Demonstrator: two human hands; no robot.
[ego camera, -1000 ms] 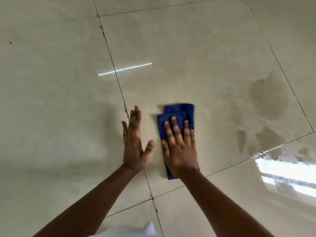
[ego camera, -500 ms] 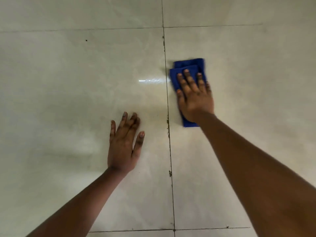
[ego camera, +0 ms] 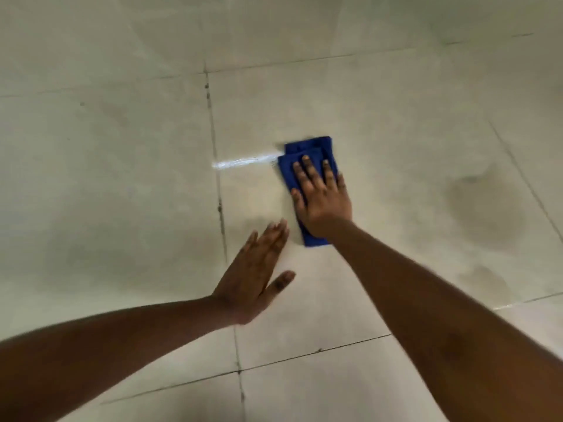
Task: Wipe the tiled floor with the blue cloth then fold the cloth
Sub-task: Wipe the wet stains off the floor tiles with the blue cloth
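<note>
Glossy beige tiled floor (ego camera: 396,123) w/ dark grout lines (ego camera: 213,132) fills the whole view; a bright streak of reflected light (ego camera: 243,161) lies just left of the cloth. Darker blotches (ego camera: 481,205), prob. damp or unwiped, sit on the same tile, well apart to the right of the cloth.

Blue cloth (ego camera: 307,147) lies flat on the floor, bunched into a rough oblong w/ one layer overlapping another. Right hand (ego camera: 323,196) is spread flat on top, fingers extended, palm pressing down, not pinching or gripping it. Left hand (ego camera: 259,278) is empty, fingers straight and together, thumb out, just beside the cloth's near-left corner; can't tell if it rests on the tile or hovers above it.

Progress: looks mid-wipe. Blotchy patch to the right suggests more floor to cover. Cloth is only loosely doubled, edges not lined up, so the neat fold appears not yet done.
</note>
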